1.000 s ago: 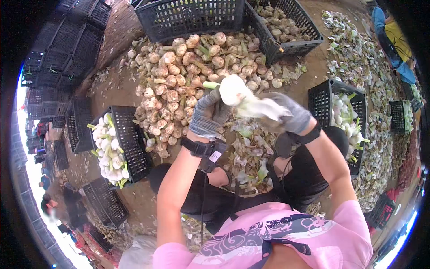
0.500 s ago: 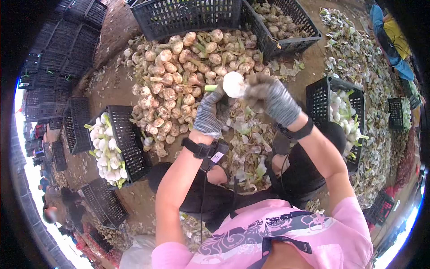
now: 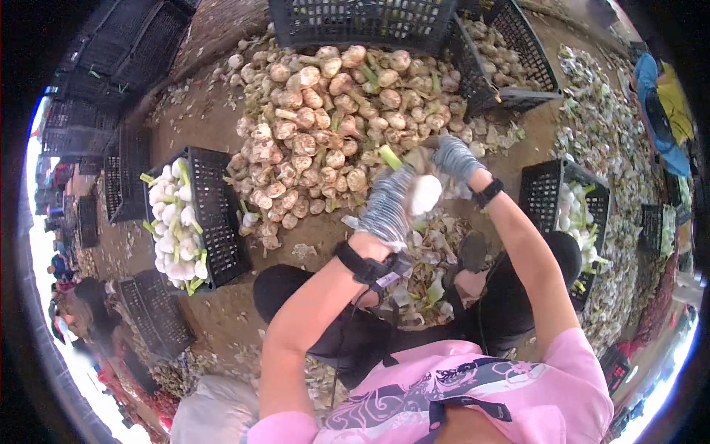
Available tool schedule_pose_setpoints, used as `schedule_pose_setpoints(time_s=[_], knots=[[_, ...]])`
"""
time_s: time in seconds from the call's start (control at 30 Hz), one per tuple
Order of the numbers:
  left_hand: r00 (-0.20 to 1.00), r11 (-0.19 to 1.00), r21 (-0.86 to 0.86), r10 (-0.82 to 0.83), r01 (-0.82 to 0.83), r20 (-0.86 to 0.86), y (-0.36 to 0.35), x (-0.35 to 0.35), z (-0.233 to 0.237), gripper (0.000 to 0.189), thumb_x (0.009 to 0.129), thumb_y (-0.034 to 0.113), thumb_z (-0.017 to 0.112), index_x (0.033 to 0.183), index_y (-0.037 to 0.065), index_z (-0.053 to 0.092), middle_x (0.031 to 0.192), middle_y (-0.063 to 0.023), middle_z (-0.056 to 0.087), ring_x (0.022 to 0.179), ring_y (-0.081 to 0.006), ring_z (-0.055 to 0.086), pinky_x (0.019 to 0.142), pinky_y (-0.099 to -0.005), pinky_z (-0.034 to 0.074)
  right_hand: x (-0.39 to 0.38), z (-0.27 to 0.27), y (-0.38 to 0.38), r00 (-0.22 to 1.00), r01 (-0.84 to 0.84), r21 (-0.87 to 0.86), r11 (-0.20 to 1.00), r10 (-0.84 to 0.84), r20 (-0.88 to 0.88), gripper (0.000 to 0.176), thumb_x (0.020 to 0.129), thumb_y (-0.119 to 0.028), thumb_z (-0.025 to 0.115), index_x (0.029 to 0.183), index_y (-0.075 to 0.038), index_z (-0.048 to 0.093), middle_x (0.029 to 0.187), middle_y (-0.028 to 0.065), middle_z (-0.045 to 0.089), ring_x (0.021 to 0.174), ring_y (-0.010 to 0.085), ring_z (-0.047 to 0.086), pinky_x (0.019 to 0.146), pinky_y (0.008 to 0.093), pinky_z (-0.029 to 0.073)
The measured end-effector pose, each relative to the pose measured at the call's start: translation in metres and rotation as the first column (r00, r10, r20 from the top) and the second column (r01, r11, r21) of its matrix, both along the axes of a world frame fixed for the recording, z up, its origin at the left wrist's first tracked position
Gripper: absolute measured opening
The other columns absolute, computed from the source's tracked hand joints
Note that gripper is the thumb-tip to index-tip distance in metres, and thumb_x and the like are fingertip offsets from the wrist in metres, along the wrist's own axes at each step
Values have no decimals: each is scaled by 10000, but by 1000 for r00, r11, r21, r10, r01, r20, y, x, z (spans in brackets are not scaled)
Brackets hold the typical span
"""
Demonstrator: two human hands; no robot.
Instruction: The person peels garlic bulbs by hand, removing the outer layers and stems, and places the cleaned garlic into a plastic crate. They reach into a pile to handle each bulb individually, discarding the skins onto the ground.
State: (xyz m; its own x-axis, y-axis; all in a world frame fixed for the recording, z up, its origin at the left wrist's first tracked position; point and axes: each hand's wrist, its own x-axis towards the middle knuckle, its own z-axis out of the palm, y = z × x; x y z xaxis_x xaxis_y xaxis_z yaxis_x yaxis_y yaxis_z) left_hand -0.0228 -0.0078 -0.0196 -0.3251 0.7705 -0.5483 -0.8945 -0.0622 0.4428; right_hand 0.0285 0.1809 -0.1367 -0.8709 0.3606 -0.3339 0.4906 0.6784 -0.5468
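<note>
My left hand (image 3: 390, 201), in a grey striped glove, is closed around a peeled white garlic bulb (image 3: 425, 195). The bulb's cut green stem (image 3: 390, 157) sticks out beyond the thumb side. Just past the bulb is my right hand (image 3: 452, 158), gloved the same way, its dirty fingers bent toward the bulb and blurred. Whether those fingers pinch any skin cannot be made out. Beyond both hands spreads a heap of unpeeled garlic bulbs (image 3: 303, 144) with brownish skins. Loose garlic skins (image 3: 425, 277) lie on the ground between my feet.
Left of the heap, a tilted black crate (image 3: 216, 214) holds white garlic; another garlic crate (image 3: 543, 194) stands by my right knee. At the back are a large black crate (image 3: 362, 24) and one with unpeeled bulbs (image 3: 543, 63). Skins (image 3: 617, 222) litter the right side.
Both hands have moved lower in view, the left one also rightward, and the bulb has turned so its stem points upward. My head view has shifted slightly.
</note>
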Motion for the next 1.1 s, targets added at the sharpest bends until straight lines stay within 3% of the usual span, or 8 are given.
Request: schedule_pose_setpoints(time_s=[0.13,0.43,0.63,0.73,0.8,0.93,1.0,1.1], knots=[[996,992,-110,59,-66,-69,-5,1,20,268,807,338,638,925,103,588,786,-2,608,645,-99,602,522,-216,509,-66,-16,-25,909,139,-76,987,-158,-387,255,708,-214,577,809,20,592,775,217,603,749,365,586,662,419,473],[940,942,-201,211,-269,-270,3,-29,30,178,839,238,592,904,73,591,727,6,571,566,-81,541,474,-224,439,-200,-67,-40,990,134,340,931,-114,-78,262,753,-218,549,908,-16,610,920,193,623,861,346,605,757,408,489],[875,877,-169,394,-450,-283,1,-53,24,189,785,97,603,930,93,482,654,5,495,474,-107,486,389,-248,403,-154,-25,6,868,291,131,948,-204,-454,272,732,-227,602,871,6,610,787,243,601,730,396,573,681,430,470],[859,866,-182,394,-466,-327,1,-57,33,350,730,-6,612,967,102,378,626,-32,475,438,-152,491,347,-283,418,-95,53,10,636,124,-696,707,-596,-491,264,833,-242,585,983,-24,583,738,79,630,632,187,598,566,285,481],[884,924,-165,261,-345,-389,3,-55,35,378,714,-34,616,962,104,367,631,-33,471,450,-157,503,370,-293,445,-57,106,23,790,75,-834,546,-543,-284,226,864,-198,555,1025,-41,575,772,13,619,641,92,579,538,221,473],[839,983,18,-145,181,-525,10,-47,23,536,667,-1,715,1114,79,431,861,-70,573,614,-151,578,502,-270,500,3,154,15,806,-92,-935,342,-527,-271,329,872,-235,556,1120,-19,544,878,35,618,726,97,579,619,234,488],[781,967,164,-52,196,-623,15,-23,35,848,639,24,750,1352,57,292,1031,-48,577,893,-145,571,761,-258,486,21,181,-6,760,21,-643,765,-430,-487,434,881,-287,544,1156,47,502,952,38,595,905,77,503,834,231,415],[620,963,220,79,154,-781,19,-5,27,782,653,15,721,1329,57,332,1104,-80,552,970,-163,543,836,-271,457,40,175,-9,830,90,-774,627,-476,-289,441,840,-280,603,1119,48,511,933,13,586,841,80,521,776,235,442]])
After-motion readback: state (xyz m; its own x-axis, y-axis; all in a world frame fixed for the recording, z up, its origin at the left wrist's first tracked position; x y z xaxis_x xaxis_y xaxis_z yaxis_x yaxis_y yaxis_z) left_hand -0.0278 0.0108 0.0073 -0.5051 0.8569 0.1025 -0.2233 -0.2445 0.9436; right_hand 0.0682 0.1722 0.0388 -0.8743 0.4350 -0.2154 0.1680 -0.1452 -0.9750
